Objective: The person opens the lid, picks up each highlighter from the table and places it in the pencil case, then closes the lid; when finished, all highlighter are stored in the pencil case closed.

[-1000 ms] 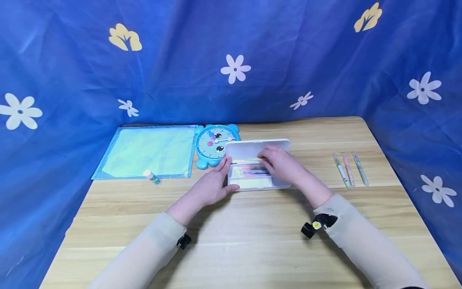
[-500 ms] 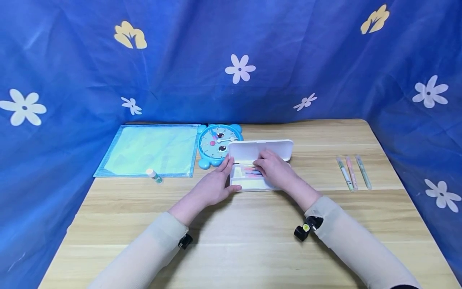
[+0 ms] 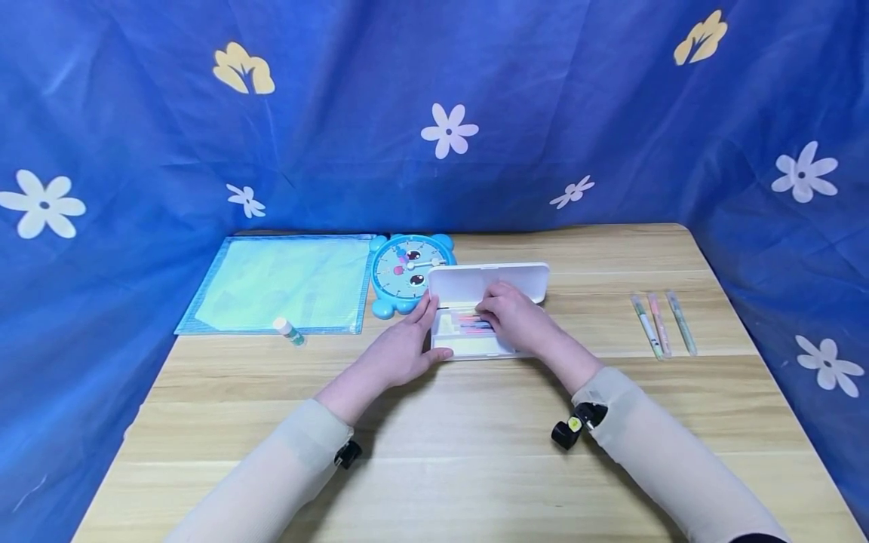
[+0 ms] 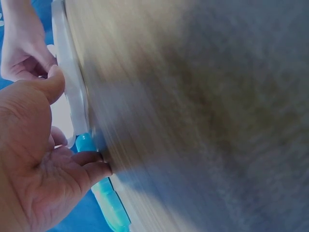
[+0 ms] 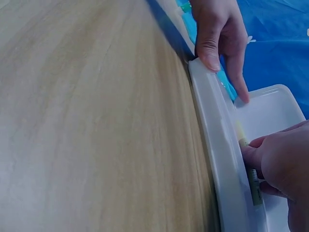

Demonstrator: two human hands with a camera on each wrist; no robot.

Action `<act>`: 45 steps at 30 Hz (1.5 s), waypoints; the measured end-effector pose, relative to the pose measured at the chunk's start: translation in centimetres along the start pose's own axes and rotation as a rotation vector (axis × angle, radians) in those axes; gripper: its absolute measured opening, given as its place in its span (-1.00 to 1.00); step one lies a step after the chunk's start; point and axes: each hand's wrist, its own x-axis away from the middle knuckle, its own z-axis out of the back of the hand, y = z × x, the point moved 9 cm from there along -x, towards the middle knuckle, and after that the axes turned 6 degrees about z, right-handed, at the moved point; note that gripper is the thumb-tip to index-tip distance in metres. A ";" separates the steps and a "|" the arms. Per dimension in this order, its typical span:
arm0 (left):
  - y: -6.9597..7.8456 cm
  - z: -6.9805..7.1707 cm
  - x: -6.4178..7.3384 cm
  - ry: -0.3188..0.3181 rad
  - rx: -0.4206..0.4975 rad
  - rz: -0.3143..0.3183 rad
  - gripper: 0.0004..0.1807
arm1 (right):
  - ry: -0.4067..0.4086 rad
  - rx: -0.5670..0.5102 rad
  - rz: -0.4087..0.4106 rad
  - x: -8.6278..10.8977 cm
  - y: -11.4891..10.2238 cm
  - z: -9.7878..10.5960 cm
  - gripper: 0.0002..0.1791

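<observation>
A white pencil case (image 3: 468, 347) lies with its lid raised in the middle of the table, several colourful pens (image 3: 473, 324) inside it. At its left end my left hand (image 3: 397, 353) grips it, thumb at the front corner and fingers at the hinge side. My right hand (image 3: 519, 318) reaches into the case from the right. Between its thumb and fingers it pinches a yellow-green marker (image 5: 254, 186), seen along the tray in the right wrist view. In the head view the right hand hides that marker and the case's right part.
Behind the case's left end sits a blue toy clock (image 3: 407, 275). Farther left lie a pale green zip pouch (image 3: 285, 283) and a small white-capped glue stick (image 3: 289, 332). Three markers (image 3: 660, 324) lie side by side to the right.
My right hand has come down and a little left, from in front of the raised lid into the tray with the marker. The left hand keeps its grip on the case.
</observation>
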 end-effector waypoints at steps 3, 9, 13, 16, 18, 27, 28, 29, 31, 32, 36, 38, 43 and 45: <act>0.1 0.1 0.0 0.004 0.003 -0.008 0.14 | -0.001 0.006 0.015 0.0 -0.2 0.0 -0.86; 0.1 0.1 0.0 0.006 -0.002 -0.007 0.14 | 0.009 -0.028 0.002 0.1 0.0 0.1 -0.88; 0.2 0.1 0.0 0.005 0.001 -0.007 0.14 | 0.006 -0.025 -0.011 0.2 0.1 0.2 -0.88; 0.2 0.1 0.0 0.003 0.002 -0.007 0.13 | 0.003 -0.037 -0.023 0.3 0.3 0.4 -0.87; 0.1 0.1 0.0 0.001 0.003 -0.003 0.13 | 0.005 -0.060 -0.033 0.4 0.4 0.6 -0.86; -0.1 0.0 -0.1 -0.005 0.012 0.006 0.14 | 0.047 -0.200 -0.014 1.5 0.1 3.0 -0.80; -0.1 0.0 -0.1 -0.005 0.012 0.006 0.14 | 0.055 -0.214 -0.011 1.7 0.1 3.3 -0.79; -0.2 0.0 -0.2 -0.006 0.013 0.006 0.15 | 0.063 -0.226 -0.008 2.0 0.1 3.7 -0.79; -0.2 -0.1 -0.2 -0.006 0.010 0.005 0.15 | 0.080 -0.246 -0.005 2.6 0.2 4.4 -0.78; -0.3 -0.1 -0.2 -0.006 0.008 0.005 0.15 | 0.089 -0.251 -0.005 2.9 0.3 4.8 -0.77; -0.4 -0.2 -0.2 -0.002 0.005 0.008 0.16 | 0.126 -0.258 -0.011 4.4 0.9 6.5 -0.77; -0.5 -0.2 -0.2 -0.001 0.007 0.007 0.16 | 0.152 -0.248 -0.023 5.3 1.5 7.4 -0.78; -0.2 -0.2 -0.1 0.000 0.016 -0.001 0.16 | 0.231 -0.202 -0.095 8.3 3.6 9.9 -0.81; -0.1 -0.1 -0.1 -0.001 0.019 -0.004 0.15 | 0.262 -0.173 -0.132 9.6 4.6 10.8 -0.80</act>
